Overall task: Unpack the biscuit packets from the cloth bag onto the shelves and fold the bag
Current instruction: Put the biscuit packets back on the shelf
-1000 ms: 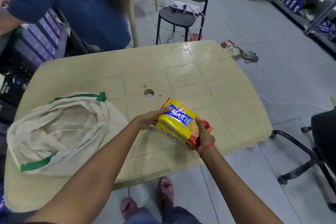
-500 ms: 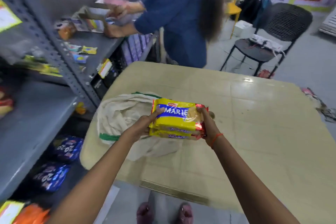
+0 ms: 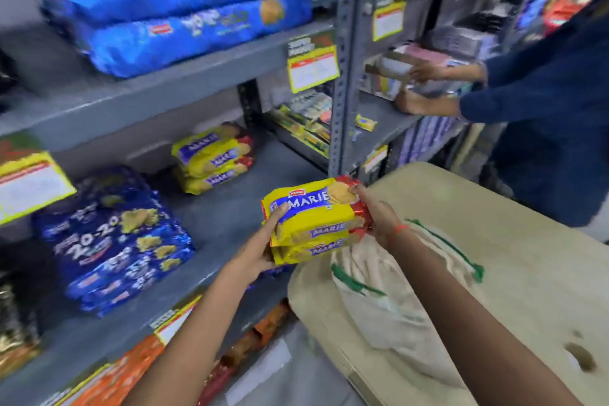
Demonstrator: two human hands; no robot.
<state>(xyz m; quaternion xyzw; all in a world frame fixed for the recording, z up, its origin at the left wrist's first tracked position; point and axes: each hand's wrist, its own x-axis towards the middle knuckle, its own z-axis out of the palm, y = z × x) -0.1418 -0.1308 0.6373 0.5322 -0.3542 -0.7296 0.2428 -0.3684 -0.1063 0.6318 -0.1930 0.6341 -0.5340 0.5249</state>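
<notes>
The Marie packets (image 3: 314,219) are held in the air as a small stack, the left hand (image 3: 260,254) curled around one end with its thumb on top and the right hand (image 3: 379,217) clamped on the other end. They sit over the edge of the grey shelf (image 3: 230,217). The lower packet seems held mainly by pressure from both ends, so it could slide out of the glossy wrap if either hand eases before the stack rests on the shelf. Setting it down carelessly could also topple the shelved Marie stack (image 3: 214,158) just beyond the left hand. I count two packets in the hands, judging by the labels, though a third is possible. The shelved stack shows three labels, but blur hides the true number. One cloth bag (image 3: 379,290) lies slumped on the worktop (image 3: 494,241) beneath the right wrist, not yet folded. Left of the left hand is a pile of dark-blue packets (image 3: 115,241) — uncountable — and two bright-blue packs (image 3: 184,10) sit above.
</notes>
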